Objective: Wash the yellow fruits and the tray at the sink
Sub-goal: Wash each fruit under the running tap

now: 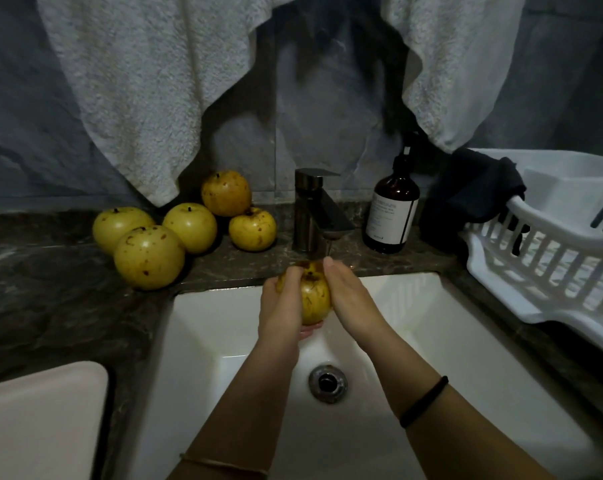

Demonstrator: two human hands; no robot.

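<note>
A spotted yellow fruit (314,296) is held between both hands over the white sink (431,341), just below the faucet spout (322,216). My left hand (281,306) cups its left side and underside with curled fingers. My right hand (348,292) presses flat against its right side, fingers fairly straight. Several more yellow fruits (149,256) lie on the dark counter left of the faucet. The corner of a pale tray (40,420) shows at the bottom left.
A brown pump bottle (392,213) stands right of the faucet. At the right sits a white dish rack (549,251) with a dark cloth (473,188) draped on its edge. White towels (137,98) hang above the counter. The drain (328,382) is open.
</note>
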